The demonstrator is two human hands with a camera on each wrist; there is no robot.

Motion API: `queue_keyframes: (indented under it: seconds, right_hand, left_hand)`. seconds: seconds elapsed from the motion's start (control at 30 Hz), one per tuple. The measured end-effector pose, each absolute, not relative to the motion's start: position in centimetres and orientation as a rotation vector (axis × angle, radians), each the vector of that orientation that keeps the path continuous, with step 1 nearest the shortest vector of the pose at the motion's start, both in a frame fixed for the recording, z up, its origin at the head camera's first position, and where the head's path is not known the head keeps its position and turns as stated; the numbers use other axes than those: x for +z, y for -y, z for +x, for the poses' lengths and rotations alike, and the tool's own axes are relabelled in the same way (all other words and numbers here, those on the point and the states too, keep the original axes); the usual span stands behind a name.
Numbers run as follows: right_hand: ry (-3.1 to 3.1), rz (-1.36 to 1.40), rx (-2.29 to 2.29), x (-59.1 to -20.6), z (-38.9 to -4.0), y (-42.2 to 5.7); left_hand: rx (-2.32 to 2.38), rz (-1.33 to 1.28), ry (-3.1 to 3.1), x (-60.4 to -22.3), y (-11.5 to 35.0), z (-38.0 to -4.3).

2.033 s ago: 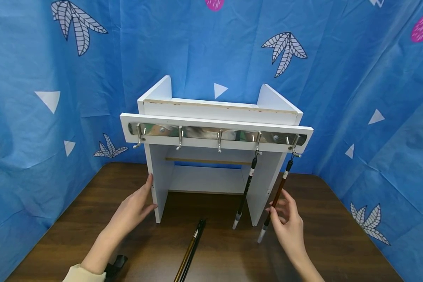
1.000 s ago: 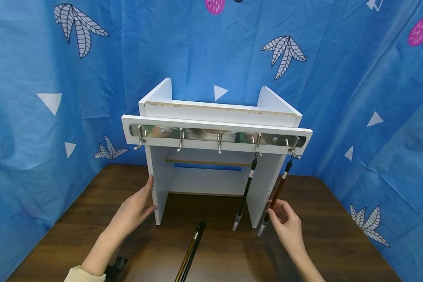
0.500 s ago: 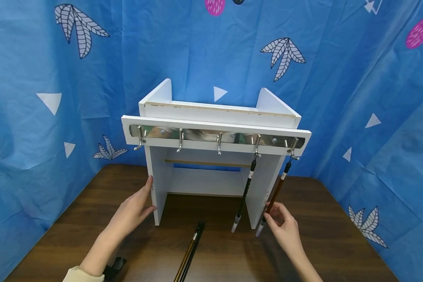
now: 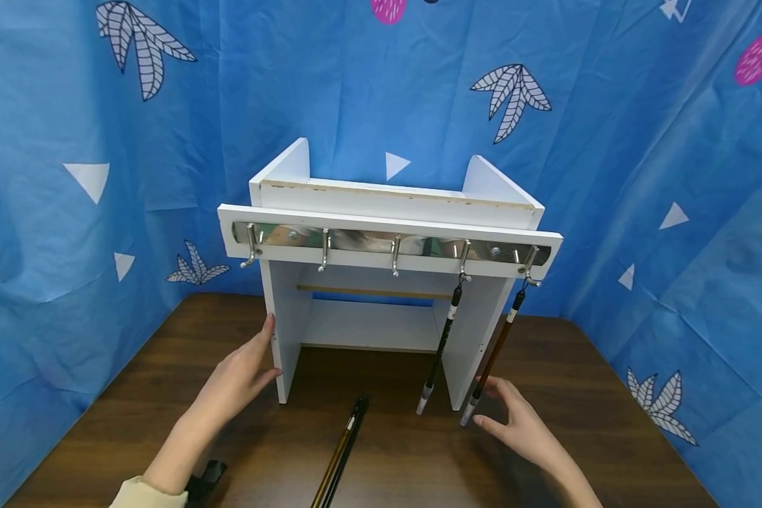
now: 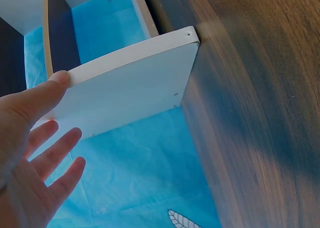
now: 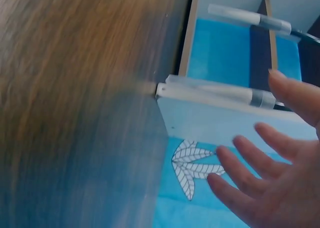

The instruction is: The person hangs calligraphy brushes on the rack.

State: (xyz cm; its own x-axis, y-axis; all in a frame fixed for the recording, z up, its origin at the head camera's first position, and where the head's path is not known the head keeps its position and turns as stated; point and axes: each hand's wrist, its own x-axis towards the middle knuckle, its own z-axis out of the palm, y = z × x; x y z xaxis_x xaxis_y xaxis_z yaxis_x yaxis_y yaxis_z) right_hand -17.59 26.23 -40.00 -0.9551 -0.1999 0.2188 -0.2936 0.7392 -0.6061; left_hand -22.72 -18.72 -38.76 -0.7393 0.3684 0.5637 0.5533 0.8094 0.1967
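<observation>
A white shelf unit [image 4: 368,324] stands on the table, with a hook rail [image 4: 362,222] across its front. From the rightmost hook a brown-handled calligraphy brush [image 4: 497,349] hangs by its loop, its clear cap pointing down. Another brush, black-handled [image 4: 442,346], hangs from the hook beside it. My right hand [image 4: 514,420] is at the brown brush's lower end, fingers spread; in the right wrist view they stand off the capped tip [image 6: 235,93]. My left hand [image 4: 241,374] touches the unit's left side panel [image 5: 125,87], thumb on its front edge, fingers outstretched.
Several hooks to the left on the rail hold nothing. More brushes [image 4: 339,455] lie on the brown table [image 4: 609,437] in front of the unit. A small black object [image 4: 206,481] lies by my left forearm. A patterned blue cloth [image 4: 381,85] hangs behind and at both sides.
My right hand has slid down the brown brush, then let go and spread its fingers. The brush now hangs freely, its tip slightly further left. My left hand stays on the panel.
</observation>
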Motion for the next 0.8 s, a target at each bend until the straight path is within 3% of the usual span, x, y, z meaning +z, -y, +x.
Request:
queue_keyframes:
  seconds: [0.37,0.8]
  right_hand:
    - [2.913,0.521,1.005,-40.5,-17.7,-27.3]
    - [2.507,0.669,1.473,-38.1,-18.1,-26.4]
  left_hand:
    - [-0.481,-0.68,2.48,-38.7,18.7,-22.6]
    - [-0.482,-0.674,2.483,-38.8,18.7,-22.7]
